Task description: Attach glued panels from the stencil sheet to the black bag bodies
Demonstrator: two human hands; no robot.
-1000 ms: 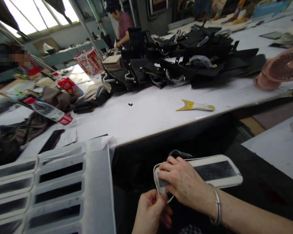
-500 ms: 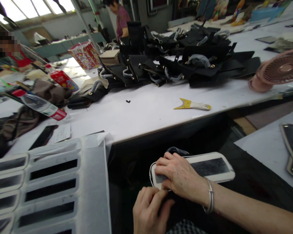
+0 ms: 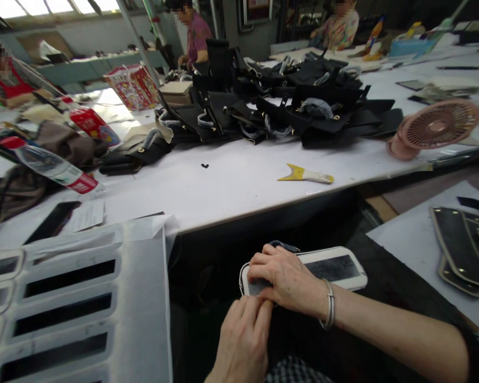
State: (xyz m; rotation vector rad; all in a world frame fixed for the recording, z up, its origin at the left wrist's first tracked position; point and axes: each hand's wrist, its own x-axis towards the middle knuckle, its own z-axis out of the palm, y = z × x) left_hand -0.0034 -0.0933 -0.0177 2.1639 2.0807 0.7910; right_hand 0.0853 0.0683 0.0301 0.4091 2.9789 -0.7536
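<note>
An oblong bag panel [image 3: 328, 269] with rounded ends, a white border and a dark middle strip lies over dark material at my lap. My right hand [image 3: 289, 282], a silver bangle on its wrist, rests across the panel's left part with fingers bent over it. Against its lower left edge my left hand [image 3: 245, 330] is closed in a pinch, touching my right thumb. What the left fingertips grip is hidden, though they meet the panel's edge. Behind the right hand shows a plastic-wrapped bag handle [image 3: 285, 246].
Black handbags [image 3: 259, 114] are heaped on the white table [image 3: 227, 186]. Nearer are a yellow notched tool [image 3: 303, 174], a pink fan [image 3: 435, 127] and a water bottle [image 3: 51, 165]. Panels lie on a pale board [image 3: 143, 276] at left; dark pieces [image 3: 461, 244] are stacked right. People sit beyond.
The view has shifted slightly. My left hand has come up and its thumb and fingers have closed together at the panel's edge. My right hand stays on the panel.
</note>
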